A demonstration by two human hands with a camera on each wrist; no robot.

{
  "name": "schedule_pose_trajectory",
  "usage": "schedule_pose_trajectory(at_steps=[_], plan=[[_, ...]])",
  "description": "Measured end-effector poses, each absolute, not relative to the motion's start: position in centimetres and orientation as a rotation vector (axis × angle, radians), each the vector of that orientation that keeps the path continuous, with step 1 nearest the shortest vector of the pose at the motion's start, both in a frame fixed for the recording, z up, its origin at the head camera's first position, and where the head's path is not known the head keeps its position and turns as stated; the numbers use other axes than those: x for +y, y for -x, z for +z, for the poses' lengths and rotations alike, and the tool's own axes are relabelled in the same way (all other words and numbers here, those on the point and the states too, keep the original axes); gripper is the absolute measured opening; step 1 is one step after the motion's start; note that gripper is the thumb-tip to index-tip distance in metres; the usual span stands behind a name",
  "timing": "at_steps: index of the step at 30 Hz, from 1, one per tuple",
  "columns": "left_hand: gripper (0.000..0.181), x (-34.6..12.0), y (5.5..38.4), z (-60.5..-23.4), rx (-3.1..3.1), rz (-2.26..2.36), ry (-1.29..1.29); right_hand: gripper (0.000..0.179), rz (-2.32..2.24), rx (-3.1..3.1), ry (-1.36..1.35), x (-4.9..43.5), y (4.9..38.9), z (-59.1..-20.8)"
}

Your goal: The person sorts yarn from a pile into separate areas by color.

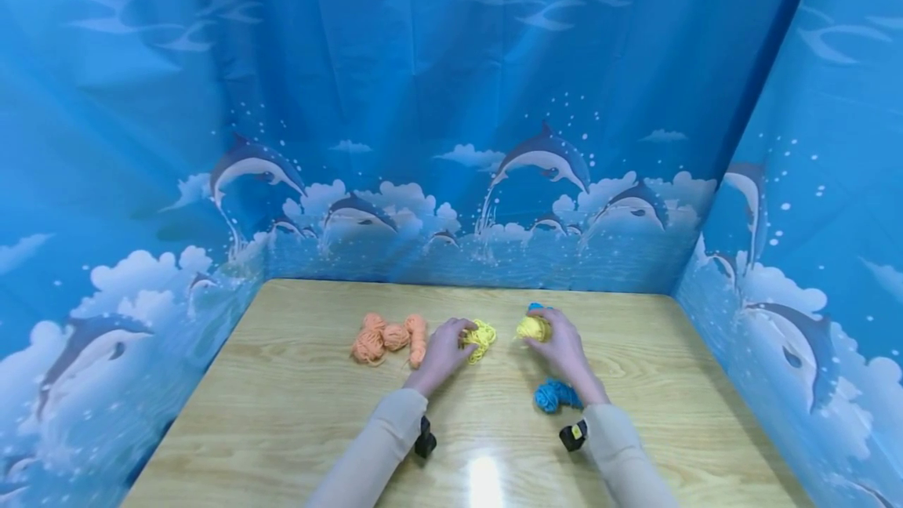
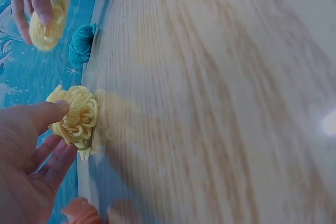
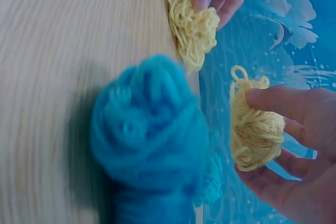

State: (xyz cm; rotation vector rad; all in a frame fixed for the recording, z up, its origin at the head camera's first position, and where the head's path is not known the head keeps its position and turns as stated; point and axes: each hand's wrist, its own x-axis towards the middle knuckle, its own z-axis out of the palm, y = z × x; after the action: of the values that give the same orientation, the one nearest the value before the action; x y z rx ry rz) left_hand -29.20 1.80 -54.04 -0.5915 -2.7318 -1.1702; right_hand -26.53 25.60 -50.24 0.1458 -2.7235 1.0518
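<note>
My left hand (image 1: 444,350) pinches a loose, loopy tangle of yellow yarn (image 1: 483,339) at the table's middle. In the left wrist view its thumb presses one side of the tangle (image 2: 79,116), the fingers curving at the other. To the right, my right hand (image 1: 562,343) grips a more tightly wound yellow yarn ball (image 1: 532,328) between thumb and fingers. Small loops stick out of this yellow ball (image 3: 257,124), raised off the table in the right wrist view. A blue yarn skein (image 1: 556,396) lies below the right hand, partly hidden by that wrist.
Another blue yarn bundle (image 1: 536,306) sits behind the right hand. Several orange yarn balls and bundles (image 1: 369,343) lie left of the left hand, one upright roll (image 1: 417,339) close to it. A dolphin-print curtain (image 1: 423,139) borders the wooden table (image 1: 282,414).
</note>
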Motion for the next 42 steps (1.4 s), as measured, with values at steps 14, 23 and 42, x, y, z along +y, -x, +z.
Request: schedule_pose_trajectory(at_steps=[14, 23, 42], plan=[[0.029, 2.1, 28.9, -53.9, -2.716, -1.154, 0.585, 0.042, 1.058, -2.85, -0.26, 23.1, 28.1, -52.1], [0.029, 2.2, 29.0, -54.3, -2.714, -1.148, 0.607, 0.041, 0.999, -2.947, -0.281, 22.2, 28.0, -51.9], [0.039, 1.7, 28.8, -54.0, -2.602, -1.227, 0.608, 0.053, 1.184, -2.836, -0.25, 26.3, 26.8, -50.1]])
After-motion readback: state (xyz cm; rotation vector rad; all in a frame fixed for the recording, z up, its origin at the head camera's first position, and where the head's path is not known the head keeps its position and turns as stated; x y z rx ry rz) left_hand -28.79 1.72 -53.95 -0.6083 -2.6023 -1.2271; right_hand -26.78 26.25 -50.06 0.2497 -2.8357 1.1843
